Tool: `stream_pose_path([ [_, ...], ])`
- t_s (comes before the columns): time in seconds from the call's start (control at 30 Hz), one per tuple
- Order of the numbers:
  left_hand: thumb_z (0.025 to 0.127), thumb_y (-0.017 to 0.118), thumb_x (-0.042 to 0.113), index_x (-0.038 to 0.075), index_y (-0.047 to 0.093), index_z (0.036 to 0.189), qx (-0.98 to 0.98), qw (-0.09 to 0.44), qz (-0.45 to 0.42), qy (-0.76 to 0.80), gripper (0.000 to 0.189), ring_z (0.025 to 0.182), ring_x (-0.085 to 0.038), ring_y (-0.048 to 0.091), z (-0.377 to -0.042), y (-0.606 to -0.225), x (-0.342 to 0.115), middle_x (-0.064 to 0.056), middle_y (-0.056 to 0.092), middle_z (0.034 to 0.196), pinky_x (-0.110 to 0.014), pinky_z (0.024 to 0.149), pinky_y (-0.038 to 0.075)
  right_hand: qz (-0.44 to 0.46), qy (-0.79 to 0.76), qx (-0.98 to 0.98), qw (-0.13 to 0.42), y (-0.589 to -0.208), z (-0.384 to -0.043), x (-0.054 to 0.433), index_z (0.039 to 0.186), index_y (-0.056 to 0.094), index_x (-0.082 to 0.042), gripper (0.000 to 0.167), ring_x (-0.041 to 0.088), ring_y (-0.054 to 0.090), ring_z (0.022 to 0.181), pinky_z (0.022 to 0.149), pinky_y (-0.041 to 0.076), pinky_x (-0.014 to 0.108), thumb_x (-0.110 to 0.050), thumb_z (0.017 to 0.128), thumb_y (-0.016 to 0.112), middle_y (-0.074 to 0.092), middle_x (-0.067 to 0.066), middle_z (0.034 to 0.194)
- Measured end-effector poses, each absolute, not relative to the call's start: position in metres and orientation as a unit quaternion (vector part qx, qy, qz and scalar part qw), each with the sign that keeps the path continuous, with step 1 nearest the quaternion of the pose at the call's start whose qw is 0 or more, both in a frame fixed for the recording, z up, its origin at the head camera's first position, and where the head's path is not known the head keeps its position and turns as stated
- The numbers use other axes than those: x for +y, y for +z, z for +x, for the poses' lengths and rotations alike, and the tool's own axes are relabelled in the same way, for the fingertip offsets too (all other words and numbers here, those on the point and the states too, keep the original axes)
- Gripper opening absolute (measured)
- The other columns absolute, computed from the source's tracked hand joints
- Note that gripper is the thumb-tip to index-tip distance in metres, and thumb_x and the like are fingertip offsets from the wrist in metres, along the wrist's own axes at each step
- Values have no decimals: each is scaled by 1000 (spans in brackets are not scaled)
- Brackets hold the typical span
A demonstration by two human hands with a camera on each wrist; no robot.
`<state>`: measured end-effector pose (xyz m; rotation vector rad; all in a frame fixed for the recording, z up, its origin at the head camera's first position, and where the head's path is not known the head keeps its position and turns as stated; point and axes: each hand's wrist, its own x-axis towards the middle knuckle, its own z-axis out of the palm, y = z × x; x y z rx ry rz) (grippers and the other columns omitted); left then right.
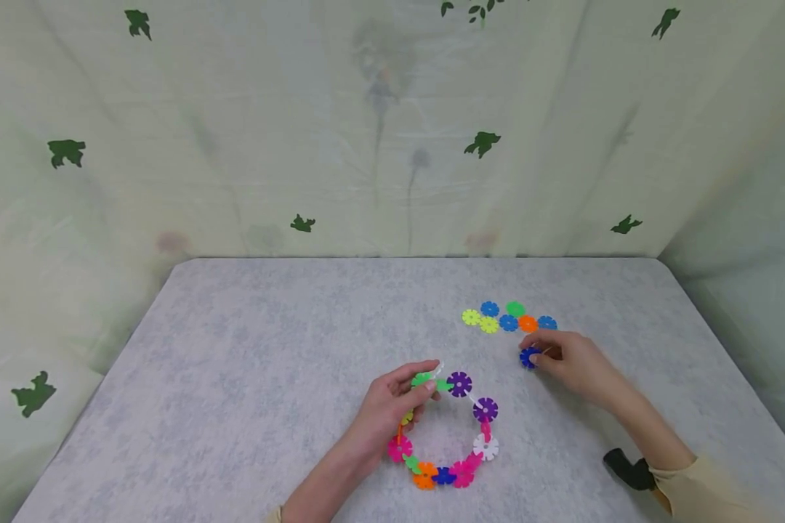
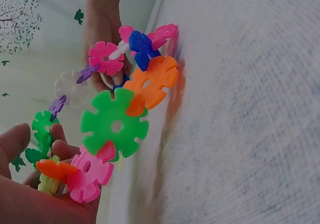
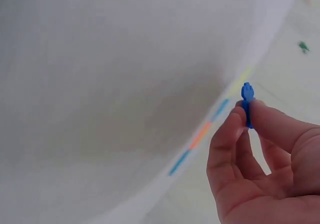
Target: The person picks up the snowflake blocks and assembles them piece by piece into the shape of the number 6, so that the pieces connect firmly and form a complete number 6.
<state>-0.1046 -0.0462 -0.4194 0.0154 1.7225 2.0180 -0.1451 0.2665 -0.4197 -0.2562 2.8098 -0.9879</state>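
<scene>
My left hand (image 1: 381, 407) grips a ring-shaped chain of notched plastic discs by its green discs (image 2: 42, 126) at the upper left. Purple discs (image 1: 485, 410), a white disc (image 1: 486, 447), pink discs (image 1: 463, 473) and orange discs (image 2: 154, 82) follow round the chain. A clear disc (image 2: 71, 88) sits between the purple ones in the left wrist view. Off to the right, thumb and fingers of my right hand (image 1: 582, 369) pinch a dark blue disc (image 3: 247, 95), seen edge-on in the right wrist view.
Behind my right hand lies a group of loose discs: yellow discs (image 1: 488, 325), light blue discs (image 1: 508, 322), a green disc (image 1: 515, 309) and an orange disc (image 1: 528, 324). A black curved object (image 1: 630, 470) is by the right wrist. A pale curtain (image 1: 392, 174) hangs behind the grey table (image 1: 268, 327).
</scene>
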Motion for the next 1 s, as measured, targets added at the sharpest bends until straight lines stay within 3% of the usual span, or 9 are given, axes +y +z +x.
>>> stream_pose_path([
  [0.17,94,68,30,13,62,131,636,249,-1,731,41,64,-15,47,-106,-420,-47,-17,68,105,-21,51,37,-45,-398,914,57,-403,-124,248,120,65,-7,27,23,63,91,76,56,32,-7,93,68,67,6,106],
  [0.33,95,67,27,10,59,132,628,254,0,735,42,65,-15,48,-107,-420,-47,-22,65,110,-22,51,38,-33,-467,883,24,-387,-106,229,119,64,-7,26,25,64,90,73,55,24,-11,94,68,65,6,101],
  [0.53,96,66,26,9,58,132,628,255,2,735,41,65,-15,47,-105,-420,-46,-21,65,110,-22,51,37,-52,-534,844,-16,-380,-91,210,118,66,-13,23,32,64,88,72,57,33,-12,95,67,66,3,105],
  [0.63,95,67,27,12,60,130,637,253,0,728,39,65,-16,48,-105,-419,-46,-20,65,109,-23,52,38,-61,-555,829,-28,-381,-88,201,119,66,-15,24,29,65,86,73,58,35,-15,95,67,66,1,103],
  [0.83,94,68,30,17,63,128,665,248,14,704,36,66,-16,49,-101,-415,-44,-16,66,101,-23,56,39,-61,-573,817,-41,-387,-85,186,119,66,-13,25,29,66,80,73,58,33,-15,94,68,66,2,93],
  [1.0,95,67,29,20,65,127,690,230,55,684,33,64,-16,48,-96,-411,-43,-8,59,83,-21,55,39,-44,-588,806,-51,-389,-82,176,116,68,-15,23,23,67,83,74,57,31,-15,94,69,68,0,98],
])
